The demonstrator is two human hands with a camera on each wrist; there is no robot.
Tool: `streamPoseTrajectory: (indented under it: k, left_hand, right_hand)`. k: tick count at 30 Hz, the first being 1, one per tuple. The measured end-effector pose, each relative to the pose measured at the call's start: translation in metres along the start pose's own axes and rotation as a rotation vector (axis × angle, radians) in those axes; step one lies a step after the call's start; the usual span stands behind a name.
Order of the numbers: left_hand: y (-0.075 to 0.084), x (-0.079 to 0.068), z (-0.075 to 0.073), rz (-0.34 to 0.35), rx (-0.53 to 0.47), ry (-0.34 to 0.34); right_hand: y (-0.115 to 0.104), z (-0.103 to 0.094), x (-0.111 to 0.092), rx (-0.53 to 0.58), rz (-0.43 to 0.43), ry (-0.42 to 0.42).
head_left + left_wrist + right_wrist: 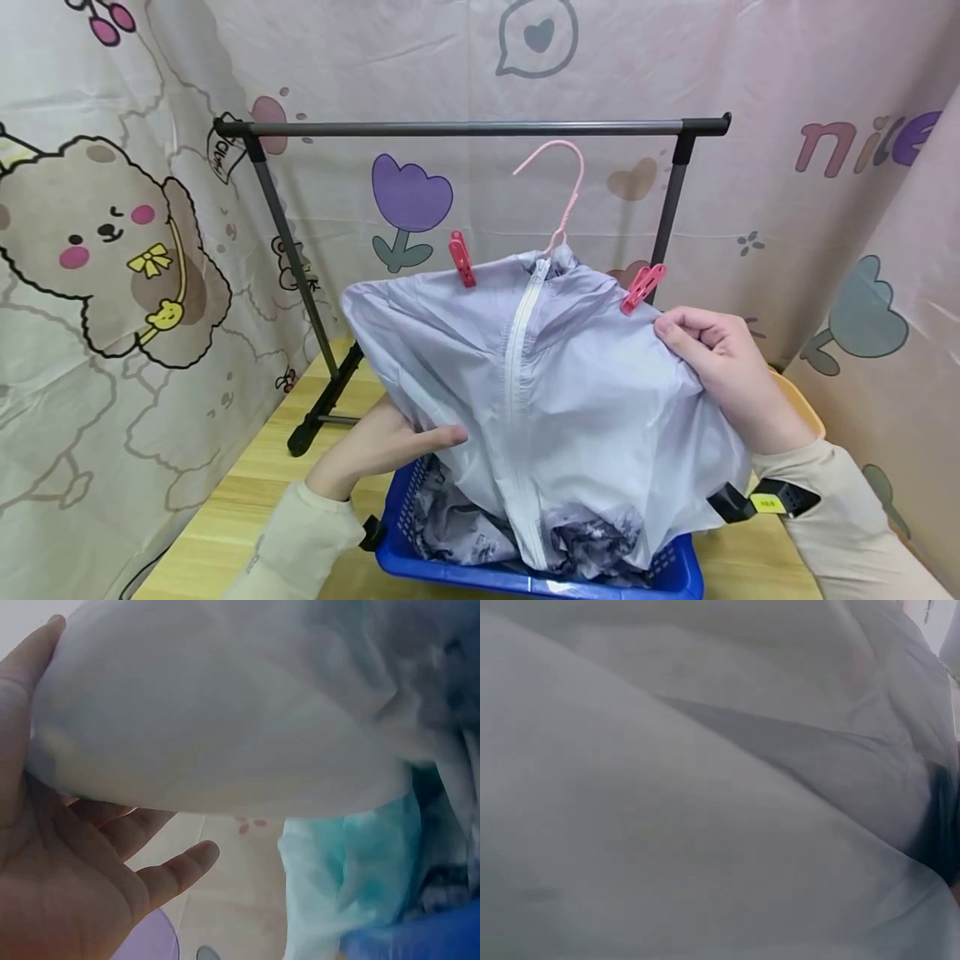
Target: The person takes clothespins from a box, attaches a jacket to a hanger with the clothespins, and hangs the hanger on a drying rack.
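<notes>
A pale lavender-to-white zip-up jacket (592,400) is on a pink hanger (577,179), whose hook stands up above the collar. Red clothespins sit on both shoulders, one at the left (462,258) and one at the right (642,288). My right hand (723,367) pinches the fabric at the right shoulder, just below its clothespin. At the left side of the jacket is my left hand (397,446), thumb extended in front and fingers behind the cloth. In the left wrist view, those fingers (180,877) are spread loosely under the fabric. Cloth fills the right wrist view and hides the right hand.
Beneath the jacket, a blue basket (540,583) holds grey patterned clothing (457,521). Behind it stands a dark rack with a horizontal bar (465,129) on a wooden table (225,500). A yellow rim (798,404) shows behind the right forearm. Printed curtains surround the table.
</notes>
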State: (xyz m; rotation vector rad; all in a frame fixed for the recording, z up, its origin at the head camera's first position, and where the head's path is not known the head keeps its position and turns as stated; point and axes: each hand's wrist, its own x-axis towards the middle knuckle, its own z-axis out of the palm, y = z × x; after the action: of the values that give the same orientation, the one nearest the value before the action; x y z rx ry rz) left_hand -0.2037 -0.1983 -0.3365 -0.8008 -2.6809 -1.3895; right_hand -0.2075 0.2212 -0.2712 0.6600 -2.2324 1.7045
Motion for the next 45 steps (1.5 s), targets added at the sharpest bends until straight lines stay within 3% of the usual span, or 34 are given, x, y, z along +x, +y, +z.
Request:
streamPoseTrajectory:
  k: [9,16,25,29,32,36,45]
  left_hand:
    - [0.017,0.023,0.020,-0.011,-0.129,-0.073]
    - [0.025,0.034,0.035,0.018,-0.156,-0.141]
    - [0.035,0.047,0.052,0.221,-0.227,-0.230]
    - [0.043,0.051,0.059,0.247,-0.314,-0.264]
    - [0.048,0.053,0.065,0.206,-0.362,-0.283]
    - [0.053,0.055,0.074,0.146,-0.339,-0.265]
    - [0.059,0.062,0.092,0.221,-0.218,-0.230]
  right_hand:
    - [-0.017,-0.003,0.013,0.003,-0.025,0.067]
    - [-0.026,-0.005,0.021,0.065,-0.046,0.097]
    - [-0.035,-0.002,0.028,0.173,-0.054,0.142]
    - [-0.039,0.001,0.032,0.166,-0.059,0.153]
    - [-0.042,0.003,0.034,0.183,-0.068,0.162]
    - [-0.045,0.004,0.037,0.200,-0.079,0.181]
    - [-0.052,0.007,0.042,0.228,-0.084,0.200]
